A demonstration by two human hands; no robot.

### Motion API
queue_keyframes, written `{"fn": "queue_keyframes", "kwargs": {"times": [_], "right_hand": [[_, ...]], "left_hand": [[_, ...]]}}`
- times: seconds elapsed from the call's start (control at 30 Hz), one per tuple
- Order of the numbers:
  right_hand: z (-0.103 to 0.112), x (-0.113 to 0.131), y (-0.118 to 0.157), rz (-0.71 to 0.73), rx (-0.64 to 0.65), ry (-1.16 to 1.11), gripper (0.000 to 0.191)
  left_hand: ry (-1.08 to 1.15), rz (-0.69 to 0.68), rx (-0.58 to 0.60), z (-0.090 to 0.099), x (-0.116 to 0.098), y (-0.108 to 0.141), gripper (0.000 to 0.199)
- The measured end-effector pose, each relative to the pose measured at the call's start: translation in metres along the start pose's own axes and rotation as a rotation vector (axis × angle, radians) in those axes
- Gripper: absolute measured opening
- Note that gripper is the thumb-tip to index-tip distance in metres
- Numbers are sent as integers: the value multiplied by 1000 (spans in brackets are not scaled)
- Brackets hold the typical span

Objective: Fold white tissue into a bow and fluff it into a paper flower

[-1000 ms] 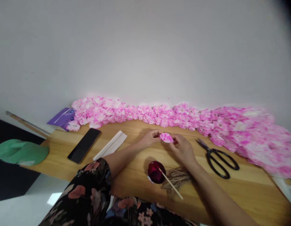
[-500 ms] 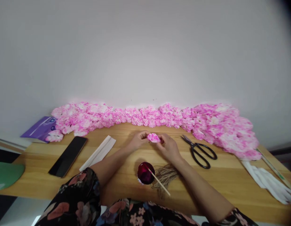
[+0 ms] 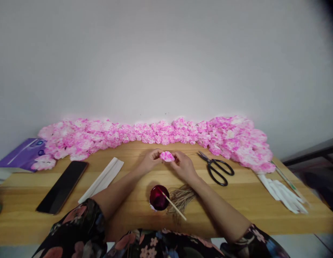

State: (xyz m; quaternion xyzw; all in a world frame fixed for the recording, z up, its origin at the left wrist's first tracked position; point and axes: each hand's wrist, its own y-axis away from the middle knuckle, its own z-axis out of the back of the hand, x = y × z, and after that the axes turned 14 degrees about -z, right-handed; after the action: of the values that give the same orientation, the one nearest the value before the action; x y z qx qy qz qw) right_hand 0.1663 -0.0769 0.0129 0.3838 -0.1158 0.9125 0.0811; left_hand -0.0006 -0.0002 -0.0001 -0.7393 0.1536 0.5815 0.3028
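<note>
Landmark: dark red bowl, on the wooden surface, towards its near edge. Pale stick resting in it, slanting out over the rim to the right and nearward.

Piece in hand: one small flower, mottled pink and white, held up beyond the bowl, slightly right of it.

Left hand: beyond the bowl; thumb and fingers drawn together, pinching the flower's left side. Right hand: beyond and right of the bowl; pinching its right side. Exact contact partly hidden.

Handling, as judged: very light, soft, thin-petalled, paper- or cloth-like; unlikely to slip, apt to crease or crush. Best taken by the rim or base, fingertips only, lightly.

Bounds: bank of pink flowers along the wall, beyond the bowl and reaching well to both sides. Brown strands, just right of the bowl, partly under the stick. Black-handled scissors, farther right and beyond, apart from the right hand. Pale folded strip, left of the bowl; dark phone, farther left.

Room, as judged: widest between bowl and scissors, above the strands; tighter on the far side, against the bank. Lowering straight nearward risks knocking the stick.
</note>
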Motion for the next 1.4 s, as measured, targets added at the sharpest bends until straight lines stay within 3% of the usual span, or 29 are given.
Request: {"fn": "queue_keyframes", "kwargs": {"times": [0.83,0.97,1.07,1.2,1.3,1.4], "right_hand": [[1,-1,0,26,-4,-30,17],[9,4,-5,22,-47,-43,17],[34,13,-9,13,-168,-60,16],[95,12,-12,-19,-384,0,14],[142,-17,-15,-84,-499,106,18],[173,-63,-18,-171,-558,270,27]], "left_hand": [[-71,-7,7,0,-4,-1,30],[-18,-12,-27,-1,-1,-1,44],[-24,-4,-13,0,-2,-1,50],[-15,-9,9,1,-3,0,47],[-6,-1,16,1,0,0,46],[-13,17,19,1,4,-2,44]]}}
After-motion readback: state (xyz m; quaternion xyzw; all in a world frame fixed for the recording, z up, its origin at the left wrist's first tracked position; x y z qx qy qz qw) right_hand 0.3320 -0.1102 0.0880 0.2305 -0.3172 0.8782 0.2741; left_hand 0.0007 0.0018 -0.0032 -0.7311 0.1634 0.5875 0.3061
